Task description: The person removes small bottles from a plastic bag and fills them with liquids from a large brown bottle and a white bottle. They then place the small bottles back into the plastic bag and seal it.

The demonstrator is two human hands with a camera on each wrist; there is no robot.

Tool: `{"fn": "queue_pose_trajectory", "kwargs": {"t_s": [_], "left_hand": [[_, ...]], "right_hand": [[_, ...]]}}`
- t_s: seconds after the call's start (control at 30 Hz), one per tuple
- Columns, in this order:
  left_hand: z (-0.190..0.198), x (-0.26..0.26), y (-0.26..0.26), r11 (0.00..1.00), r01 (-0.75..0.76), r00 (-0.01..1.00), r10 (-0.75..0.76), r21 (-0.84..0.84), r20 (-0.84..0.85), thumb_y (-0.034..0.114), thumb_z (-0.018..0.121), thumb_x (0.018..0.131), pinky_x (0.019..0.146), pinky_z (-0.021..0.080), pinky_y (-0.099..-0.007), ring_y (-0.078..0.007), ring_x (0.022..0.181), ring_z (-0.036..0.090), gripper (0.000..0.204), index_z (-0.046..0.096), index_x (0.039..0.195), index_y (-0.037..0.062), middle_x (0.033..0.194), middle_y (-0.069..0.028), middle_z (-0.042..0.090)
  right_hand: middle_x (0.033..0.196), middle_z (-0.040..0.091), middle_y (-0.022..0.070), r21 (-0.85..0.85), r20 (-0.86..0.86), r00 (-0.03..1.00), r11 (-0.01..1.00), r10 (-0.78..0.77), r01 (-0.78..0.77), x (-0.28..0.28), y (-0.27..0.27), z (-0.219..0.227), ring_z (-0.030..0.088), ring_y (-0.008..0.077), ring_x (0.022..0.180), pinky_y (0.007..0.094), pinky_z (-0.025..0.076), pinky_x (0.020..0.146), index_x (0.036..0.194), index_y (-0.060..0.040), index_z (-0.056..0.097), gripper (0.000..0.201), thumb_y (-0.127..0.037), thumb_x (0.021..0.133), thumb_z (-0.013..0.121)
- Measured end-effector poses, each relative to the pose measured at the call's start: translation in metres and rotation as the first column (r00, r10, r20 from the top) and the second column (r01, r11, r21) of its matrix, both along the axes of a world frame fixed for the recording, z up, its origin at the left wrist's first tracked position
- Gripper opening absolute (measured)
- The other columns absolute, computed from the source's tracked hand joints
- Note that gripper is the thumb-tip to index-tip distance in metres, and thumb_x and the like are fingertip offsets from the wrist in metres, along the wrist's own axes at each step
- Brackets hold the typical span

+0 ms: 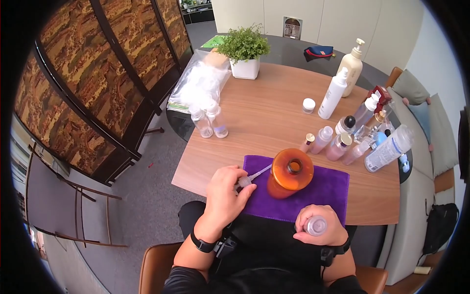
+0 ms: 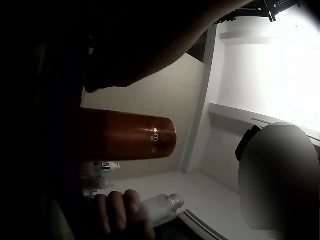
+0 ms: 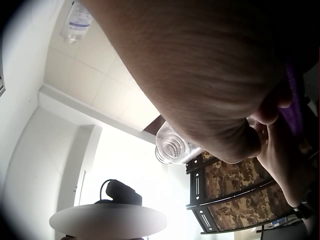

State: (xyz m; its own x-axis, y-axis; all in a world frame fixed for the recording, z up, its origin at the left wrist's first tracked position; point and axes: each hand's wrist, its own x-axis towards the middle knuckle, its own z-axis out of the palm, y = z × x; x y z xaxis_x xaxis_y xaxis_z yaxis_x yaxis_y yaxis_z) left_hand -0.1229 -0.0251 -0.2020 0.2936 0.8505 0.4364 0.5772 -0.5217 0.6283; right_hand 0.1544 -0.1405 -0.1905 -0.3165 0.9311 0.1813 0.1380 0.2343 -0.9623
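My left hand pinches a clear pump top, whose thin dip tube slants up towards the amber bottle. That amber bottle stands uncapped on a purple cloth, its neck facing up; gold lettering shows on its side in the left wrist view. At the cloth's front edge, my right hand grips a small clear bottle with an open mouth. In the left wrist view, fingers wrap round the clear bottle. The right wrist view shows its threaded neck, with the left hand beyond.
Two clear empty bottles stand at the table's left, near a plastic bag and a potted plant. A white pump bottle, a small jar and several cosmetic bottles crowd the right side.
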Motion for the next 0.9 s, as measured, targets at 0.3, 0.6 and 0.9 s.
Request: {"fn": "queue_pose_trajectory", "kwargs": {"t_s": [0.3,0.6,0.9], "left_hand": [[0.021,-0.002,-0.009,0.981,0.185,0.947,-0.193,-0.054,-0.258,0.061,0.096,0.064,0.105,0.048,-0.0518,-0.0432,0.128,0.056,0.118,0.049,0.151,-0.0024,0.136,-0.0238,0.059],[0.046,-0.005,0.024,0.899,0.431,0.902,-0.425,-0.083,0.078,0.060,0.099,0.060,0.116,0.046,-0.0508,-0.0446,0.137,0.058,0.130,0.042,0.157,-0.0046,0.146,-0.0263,0.061],[0.059,0.043,0.023,0.808,0.588,0.796,-0.572,-0.029,0.195,0.027,0.102,0.073,0.100,0.056,-0.0466,-0.0459,0.117,0.069,0.097,0.050,0.149,-0.0023,0.128,-0.0234,0.070]], "right_hand": [[0.089,0.072,0.0100,-0.067,-0.128,0.992,0.998,-0.012,0.003,0.000,-0.004,-0.007,0.069,0.0184,0.081,0.0325,0.056,0.073,0.101,-0.0056,0.063,0.038,0.005,0.079,0.092],[0.107,0.065,0.0122,-0.099,-0.309,0.946,0.993,-0.097,0.069,-0.006,-0.004,-0.013,0.065,0.0199,0.100,0.0372,0.053,0.089,0.119,-0.0090,0.054,0.051,-0.001,0.084,0.090],[0.115,0.062,0.0098,-0.118,-0.384,0.890,0.969,-0.245,0.216,-0.014,-0.006,-0.012,0.064,0.0170,0.100,0.0342,0.054,0.087,0.131,-0.0067,0.049,0.051,-0.027,0.100,0.083]]}}
